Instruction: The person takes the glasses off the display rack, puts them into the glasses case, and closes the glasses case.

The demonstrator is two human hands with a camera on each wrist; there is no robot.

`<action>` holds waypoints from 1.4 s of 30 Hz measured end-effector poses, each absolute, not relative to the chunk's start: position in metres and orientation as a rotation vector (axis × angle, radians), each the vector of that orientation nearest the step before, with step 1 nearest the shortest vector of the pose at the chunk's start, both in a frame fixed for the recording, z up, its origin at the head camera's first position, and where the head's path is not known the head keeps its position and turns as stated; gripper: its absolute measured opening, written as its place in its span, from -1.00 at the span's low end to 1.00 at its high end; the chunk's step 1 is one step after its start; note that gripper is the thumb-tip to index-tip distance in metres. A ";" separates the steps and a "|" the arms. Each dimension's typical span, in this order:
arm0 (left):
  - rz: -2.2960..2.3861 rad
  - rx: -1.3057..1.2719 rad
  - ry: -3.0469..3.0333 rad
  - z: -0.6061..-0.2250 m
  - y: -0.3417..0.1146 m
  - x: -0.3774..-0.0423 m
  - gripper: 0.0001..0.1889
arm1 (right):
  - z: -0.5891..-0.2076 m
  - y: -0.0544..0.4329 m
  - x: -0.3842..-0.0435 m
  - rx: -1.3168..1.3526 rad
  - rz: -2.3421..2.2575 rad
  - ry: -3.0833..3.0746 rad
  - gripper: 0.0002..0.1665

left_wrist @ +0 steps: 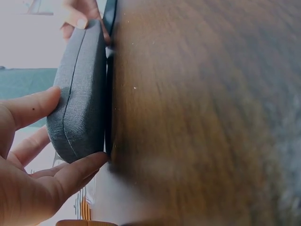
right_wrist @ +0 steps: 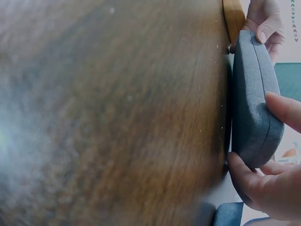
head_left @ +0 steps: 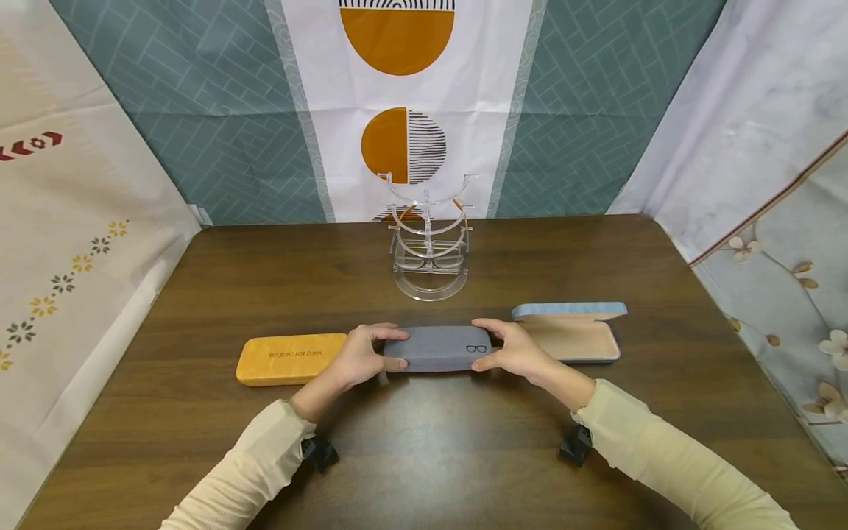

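A grey fabric glasses case (head_left: 433, 347), its lid closed and a small glasses print at its right front, is held level in the middle of the table. My left hand (head_left: 361, 357) grips its left end, thumb on the near side and fingers behind. At the other end my right hand (head_left: 520, 353) pinches it the same way. In the left wrist view the thumb lies across the seam of the case (left_wrist: 80, 94), close over the wood. The right wrist view shows the case (right_wrist: 254, 99) with a dark shadow line beneath it.
To the left lies a closed yellow glasses case (head_left: 288, 357) with printed lettering. A light blue case (head_left: 576, 340) stands open on the right, its lining pale. Behind, a clear tiered display stand (head_left: 429, 295) carries glasses. Patterned cloths (head_left: 218, 132) hang around the table.
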State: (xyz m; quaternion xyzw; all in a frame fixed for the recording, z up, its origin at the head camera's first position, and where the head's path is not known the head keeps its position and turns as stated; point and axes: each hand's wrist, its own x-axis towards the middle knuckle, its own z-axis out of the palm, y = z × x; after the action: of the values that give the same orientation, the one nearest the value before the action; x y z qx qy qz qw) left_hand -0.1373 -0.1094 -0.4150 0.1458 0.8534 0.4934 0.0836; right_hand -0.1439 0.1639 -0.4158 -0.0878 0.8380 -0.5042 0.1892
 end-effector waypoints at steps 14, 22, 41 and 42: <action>1.348 0.493 2.626 -0.411 -0.112 -0.139 -0.55 | -0.418 0.161 -0.142 -0.233 -1.438 2.370 -0.11; 1.321 0.528 2.568 -0.409 -0.115 -0.136 -0.56 | -0.418 0.159 -0.140 -0.250 -1.504 2.319 -0.11; 1.513 0.621 2.581 -0.394 -0.126 -0.145 -0.55 | -0.394 0.161 -0.141 -0.394 -1.584 2.428 -0.33; 1.520 0.616 2.588 -0.392 -0.126 -0.146 -0.57 | -0.392 0.162 -0.142 -0.395 -1.586 2.430 -0.35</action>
State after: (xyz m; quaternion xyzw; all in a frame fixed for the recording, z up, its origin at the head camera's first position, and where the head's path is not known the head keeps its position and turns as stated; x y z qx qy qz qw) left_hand -0.1460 -0.1261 -0.3924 0.2010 0.8440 0.4958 0.0387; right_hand -0.1420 0.1621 -0.3915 -0.1340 0.8250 -0.5386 0.1062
